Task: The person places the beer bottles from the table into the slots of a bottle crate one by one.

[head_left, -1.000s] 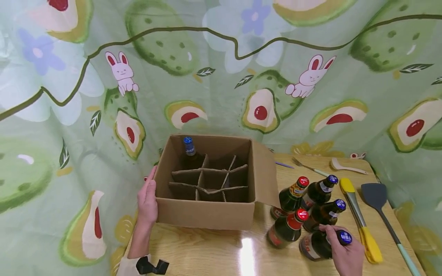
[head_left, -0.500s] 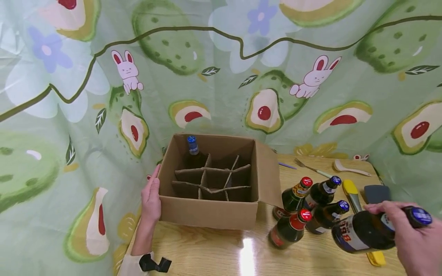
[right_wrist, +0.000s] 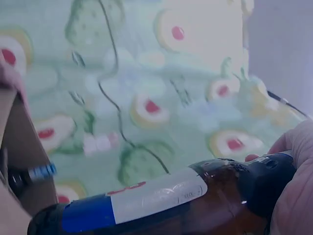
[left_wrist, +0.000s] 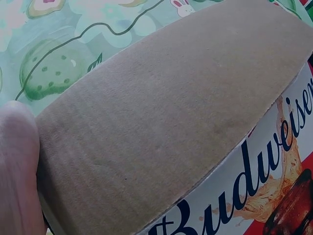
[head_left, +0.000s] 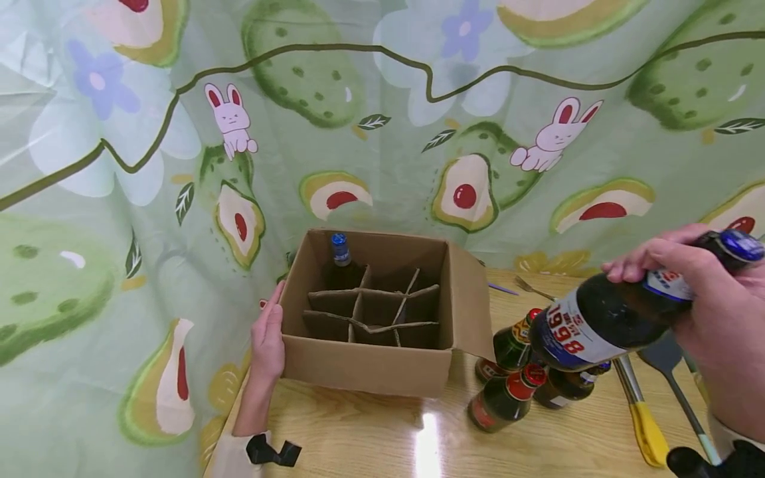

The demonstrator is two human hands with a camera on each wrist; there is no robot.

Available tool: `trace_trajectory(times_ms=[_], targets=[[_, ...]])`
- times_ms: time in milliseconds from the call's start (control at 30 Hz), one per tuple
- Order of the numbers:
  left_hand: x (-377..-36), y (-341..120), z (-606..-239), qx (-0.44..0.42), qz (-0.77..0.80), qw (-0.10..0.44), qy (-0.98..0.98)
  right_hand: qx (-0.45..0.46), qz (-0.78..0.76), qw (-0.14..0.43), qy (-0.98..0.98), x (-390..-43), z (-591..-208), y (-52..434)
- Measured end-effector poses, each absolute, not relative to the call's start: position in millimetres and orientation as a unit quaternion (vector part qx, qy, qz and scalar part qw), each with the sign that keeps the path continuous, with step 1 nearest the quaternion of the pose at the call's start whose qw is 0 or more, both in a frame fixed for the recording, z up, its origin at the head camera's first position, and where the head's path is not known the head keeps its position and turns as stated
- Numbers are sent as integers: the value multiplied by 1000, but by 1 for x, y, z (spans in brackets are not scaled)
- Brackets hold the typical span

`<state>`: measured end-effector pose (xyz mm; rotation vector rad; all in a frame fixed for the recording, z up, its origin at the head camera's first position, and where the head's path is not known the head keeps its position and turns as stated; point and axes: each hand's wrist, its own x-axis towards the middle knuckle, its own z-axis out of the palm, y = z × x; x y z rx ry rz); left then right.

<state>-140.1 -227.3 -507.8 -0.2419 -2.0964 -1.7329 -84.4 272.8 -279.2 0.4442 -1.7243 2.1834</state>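
My right hand (head_left: 711, 299) grips a dark beer bottle (head_left: 588, 325) by its neck, under the blue cap. Raised above the table, the bottle tilts with its base toward the left; its label reads 1998. In the right wrist view the brown glass and label (right_wrist: 156, 200) cross the bottom. My left hand (head_left: 267, 342) lies against the left wall of a cardboard box (head_left: 364, 368), fingers extended along it. Cardboard dividers (head_left: 358, 295) split the box into compartments. One blue-capped bottle (head_left: 341, 252) stands in the back left one. The left wrist view shows Budweiser print (left_wrist: 264, 176) on the box.
Right of the box stand red-capped bottles (head_left: 499, 401) and a blue-capped bottle (head_left: 564, 386), partly hidden by the held one. A yellow-handled tool (head_left: 648, 431), a dark spatula (head_left: 663, 355) and a fork (head_left: 532, 287) lie farther right. The box's right flap (head_left: 472, 299) hangs outward.
My right hand has lifted the bottle off the table, swung it out to the right, then higher, with its base now over the standing bottles. The left hand stays at the box.
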Motion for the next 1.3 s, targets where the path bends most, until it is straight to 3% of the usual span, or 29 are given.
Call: trace_trajectory(times_ms=[233,500,833,1033,1300], targets=[[-143,-225,-509,-85,-617,195,-758,188,786,122,-576,-122,-256,196],[-144,-225,-508,-76,-614,192,-762,190,680,87,-703,-170,-289,138],[-146,-224,-510,-82,-620,191,-757,183,506,-35,-842,-209,-356,127],[-145,-225,-510,-82,-612,197,-761,232,458,-30,-858,-217,-372,126],[-142,-230,-511,-84,-614,195,-760,295,386,-50,-873,-218,-363,119]])
